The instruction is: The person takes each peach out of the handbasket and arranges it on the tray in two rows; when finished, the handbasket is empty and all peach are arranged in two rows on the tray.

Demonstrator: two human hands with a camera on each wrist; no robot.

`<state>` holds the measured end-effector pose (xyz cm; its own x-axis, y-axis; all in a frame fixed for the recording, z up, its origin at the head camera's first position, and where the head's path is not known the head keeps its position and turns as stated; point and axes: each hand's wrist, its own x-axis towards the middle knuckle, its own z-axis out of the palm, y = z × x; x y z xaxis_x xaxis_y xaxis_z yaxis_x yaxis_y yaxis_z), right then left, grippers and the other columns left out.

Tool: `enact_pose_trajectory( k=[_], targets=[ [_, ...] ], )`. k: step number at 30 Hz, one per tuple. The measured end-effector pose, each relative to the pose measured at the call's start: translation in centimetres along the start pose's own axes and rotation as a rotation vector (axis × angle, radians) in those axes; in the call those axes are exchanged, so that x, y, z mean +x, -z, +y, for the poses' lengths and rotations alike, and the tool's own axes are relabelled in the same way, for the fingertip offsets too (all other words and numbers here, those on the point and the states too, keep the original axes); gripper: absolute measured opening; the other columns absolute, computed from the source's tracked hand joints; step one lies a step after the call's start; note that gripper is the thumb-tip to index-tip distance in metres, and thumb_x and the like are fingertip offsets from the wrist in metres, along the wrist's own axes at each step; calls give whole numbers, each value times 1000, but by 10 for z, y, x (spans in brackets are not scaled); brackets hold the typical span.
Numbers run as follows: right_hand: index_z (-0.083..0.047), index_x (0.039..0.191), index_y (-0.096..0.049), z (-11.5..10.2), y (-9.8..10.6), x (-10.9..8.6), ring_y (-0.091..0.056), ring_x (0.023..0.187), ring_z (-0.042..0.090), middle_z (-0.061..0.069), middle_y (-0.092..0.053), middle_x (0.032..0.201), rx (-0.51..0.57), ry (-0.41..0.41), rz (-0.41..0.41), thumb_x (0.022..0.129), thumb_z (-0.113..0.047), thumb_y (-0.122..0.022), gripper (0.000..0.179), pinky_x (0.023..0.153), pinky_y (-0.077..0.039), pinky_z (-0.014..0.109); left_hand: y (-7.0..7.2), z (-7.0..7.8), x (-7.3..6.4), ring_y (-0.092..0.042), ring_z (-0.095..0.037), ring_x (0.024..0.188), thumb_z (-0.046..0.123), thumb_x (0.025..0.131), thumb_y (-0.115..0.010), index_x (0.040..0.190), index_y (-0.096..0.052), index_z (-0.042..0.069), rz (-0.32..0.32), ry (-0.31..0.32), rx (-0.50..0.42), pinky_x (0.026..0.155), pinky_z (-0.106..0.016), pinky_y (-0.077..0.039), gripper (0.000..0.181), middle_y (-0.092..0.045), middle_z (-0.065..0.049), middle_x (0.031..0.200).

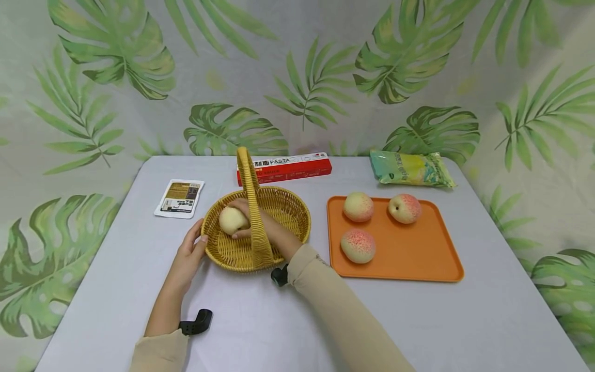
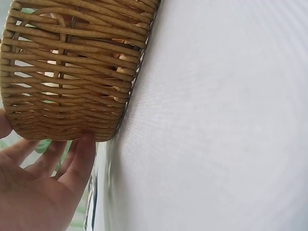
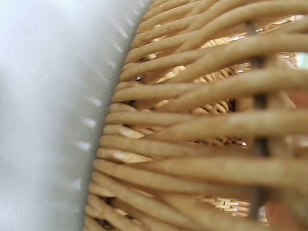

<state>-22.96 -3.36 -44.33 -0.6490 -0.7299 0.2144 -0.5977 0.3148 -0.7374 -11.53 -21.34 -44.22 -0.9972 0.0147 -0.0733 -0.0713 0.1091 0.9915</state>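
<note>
A yellow wicker basket [image 1: 291,207] with a tall arched handle stands on the table. On its left side, my left hand [image 1: 185,258] holds it, the thumb at the rim and the fingers against the outer wall. In the left wrist view those fingers [image 2: 79,166] touch the woven side [image 2: 72,96]. My right hand [image 1: 273,227] reaches in past the handle and grips a pale peach [image 1: 231,221] inside the basket, near its left wall. The basket's weave [image 3: 168,134] fills much of the right wrist view and mostly hides that hand.
Right of the basket lies an orange tray [image 1: 409,258] bearing three peaches [image 1: 358,246]. Behind the basket is a red pasta box [image 1: 297,169]. A green packet [image 1: 411,169] lies at the back right, and a flat white-edged pouch [image 1: 180,198] at the left.
</note>
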Motion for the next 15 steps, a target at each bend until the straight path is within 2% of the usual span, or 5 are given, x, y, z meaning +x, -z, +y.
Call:
enact_pose_trajectory(
  k=[6,8,12,15],
  targets=[
    [0,129,-37,-1,-2,1,-38,118,26,14,-38,130,33,-14,4,67,-7,-79,75,99,-30,31,4,-13,5,-29,-33,126,25,98,-35,146,-10,15,3,0,12,100,-43,-28,54,-17,-17,143],
    [-1,130,-36,0,-2,1,-38,118,25,14,-38,131,47,-37,8,69,-7,-78,75,99,-31,31,3,-10,4,-29,-34,126,25,99,-35,146,-10,15,0,-1,12,100,-44,-28,54,-16,-17,143],
    [-5,130,-36,1,-4,1,-41,115,24,12,-39,129,65,-85,14,72,-10,-76,72,95,-35,30,-1,4,-2,-27,-36,126,20,99,-33,145,-9,10,0,8,14,101,-46,-26,53,-16,-20,143],
    [-6,130,-37,1,-5,1,-43,113,23,12,-40,128,63,-107,18,72,-11,-76,71,93,-37,31,-1,5,-2,-27,-35,126,20,99,-33,145,-9,9,3,8,14,101,-45,-26,52,-15,-20,143]
  ],
)
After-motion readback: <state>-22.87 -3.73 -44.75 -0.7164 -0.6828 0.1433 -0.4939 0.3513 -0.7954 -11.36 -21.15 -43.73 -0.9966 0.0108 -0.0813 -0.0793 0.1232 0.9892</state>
